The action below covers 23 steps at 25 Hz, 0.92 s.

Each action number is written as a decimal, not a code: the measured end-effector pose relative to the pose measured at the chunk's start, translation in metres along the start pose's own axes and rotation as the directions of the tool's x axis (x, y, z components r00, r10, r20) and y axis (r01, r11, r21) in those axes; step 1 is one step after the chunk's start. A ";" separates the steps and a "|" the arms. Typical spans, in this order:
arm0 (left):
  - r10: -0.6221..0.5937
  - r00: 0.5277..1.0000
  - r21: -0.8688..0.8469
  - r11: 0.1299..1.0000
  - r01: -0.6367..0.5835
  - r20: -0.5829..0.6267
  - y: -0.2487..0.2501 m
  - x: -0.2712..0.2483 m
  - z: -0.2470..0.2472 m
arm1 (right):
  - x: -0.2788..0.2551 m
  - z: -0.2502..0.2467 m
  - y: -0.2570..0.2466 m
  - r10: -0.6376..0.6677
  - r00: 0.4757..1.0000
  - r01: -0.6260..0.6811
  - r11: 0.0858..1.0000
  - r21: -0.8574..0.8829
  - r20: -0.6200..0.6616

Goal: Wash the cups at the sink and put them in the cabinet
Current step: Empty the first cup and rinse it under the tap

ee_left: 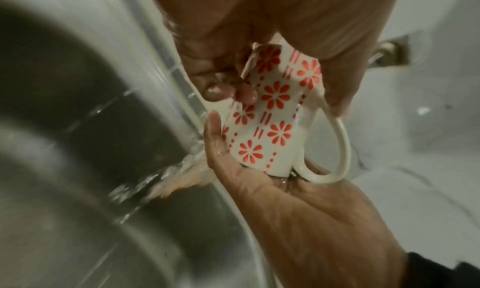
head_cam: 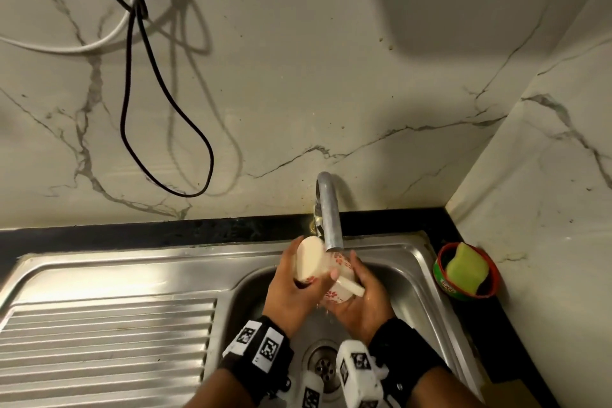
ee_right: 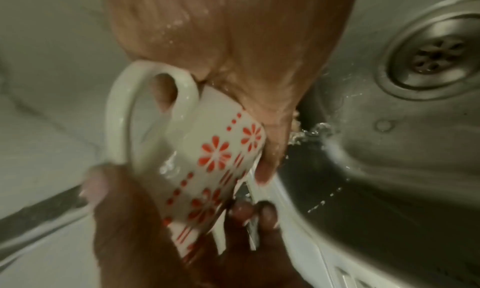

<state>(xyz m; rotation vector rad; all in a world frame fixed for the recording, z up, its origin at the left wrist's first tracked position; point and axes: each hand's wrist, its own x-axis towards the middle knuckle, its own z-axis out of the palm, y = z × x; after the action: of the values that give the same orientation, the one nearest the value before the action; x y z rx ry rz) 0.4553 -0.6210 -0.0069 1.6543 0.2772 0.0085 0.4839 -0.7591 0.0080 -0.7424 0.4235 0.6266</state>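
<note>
Both wrist views were blurred, and the cup's mouth was hidden behind the fingers. The white ceramic cup with red flower print lay tilted on its side over the stainless steel sink, under the curved metal tap, near the basin's back edge. The left hand curled its fingers round the cup's base end, thumb across the patterned wall. The right hand cupped it from below, fingers bent round the body, the looped handle against its palm. A green sponge sat in a red bowl at the counter's right corner
</note>
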 end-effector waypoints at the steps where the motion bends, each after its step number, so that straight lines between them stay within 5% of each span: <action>1: 0.078 0.997 0.166 0.983 -0.075 -0.012 0.004 -0.002 0.001 | 0.001 -0.005 0.003 0.051 0.999 -0.052 0.997 0.066 0.011; 4: 0.251 0.968 0.488 0.845 -0.218 -0.001 0.012 0.004 -0.004 | 0.008 -0.014 0.015 0.057 0.998 -0.056 0.996 0.071 -0.004; 7: 0.335 0.933 0.712 0.622 -0.326 0.134 0.014 0.008 -0.002 | 0.014 -0.015 0.027 0.031 0.996 -0.028 0.999 0.037 -0.080; 9: 0.324 0.935 0.678 0.655 -0.333 0.147 0.014 0.006 0.004 | 0.015 -0.016 0.028 -0.003 0.994 0.009 0.999 0.052 -0.111; 11: 0.265 0.957 0.510 0.811 -0.286 0.116 0.006 0.008 0.007 | 0.014 -0.015 0.021 -0.049 0.988 0.052 0.999 0.015 -0.144; 13: 0.151 0.984 0.276 0.946 -0.172 0.093 -0.007 0.012 0.003 | 0.007 -0.009 0.008 -0.239 0.959 0.193 0.944 -0.266 -0.154; 15: 0.034 0.992 0.237 0.970 -0.062 0.121 -0.022 0.014 -0.003 | 0.002 -0.005 -0.002 -0.478 0.878 0.353 0.651 -0.672 -0.001; 16: 0.001 0.992 0.298 0.954 -0.038 0.124 -0.028 0.013 -0.006 | 0.001 -0.007 -0.005 -0.534 0.829 0.417 0.390 -0.821 0.167; 17: 0.007 0.994 0.336 0.941 -0.045 0.111 -0.032 0.013 -0.007 | 0.001 -0.009 -0.006 -0.524 0.770 0.475 0.088 -0.876 0.365; 19: 0.055 0.996 0.295 0.953 -0.072 0.065 -0.037 0.015 -0.007 | 0.003 -0.013 -0.008 -0.378 0.614 0.550 -0.426 -0.719 0.693; 20: 0.082 0.995 0.306 0.948 -0.093 0.050 -0.039 0.017 -0.007 | 0.002 -0.014 -0.009 -0.286 0.552 0.570 -0.557 -0.604 0.784; 21: 0.115 0.992 0.347 0.930 -0.126 0.052 -0.038 0.016 -0.007 | 0.001 -0.012 -0.009 -0.246 0.550 0.558 -0.603 -0.570 0.798; 23: 0.217 0.974 0.560 0.799 -0.219 0.070 -0.034 0.011 -0.004 | 0.000 -0.003 -0.002 -0.315 0.657 0.479 -0.527 -0.702 0.685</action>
<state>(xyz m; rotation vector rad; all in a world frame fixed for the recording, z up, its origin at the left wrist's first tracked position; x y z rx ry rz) 0.4592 -0.6120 -0.0415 2.2767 0.0817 0.1078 0.4848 -0.7623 0.0069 -2.4260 -0.8702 -0.0945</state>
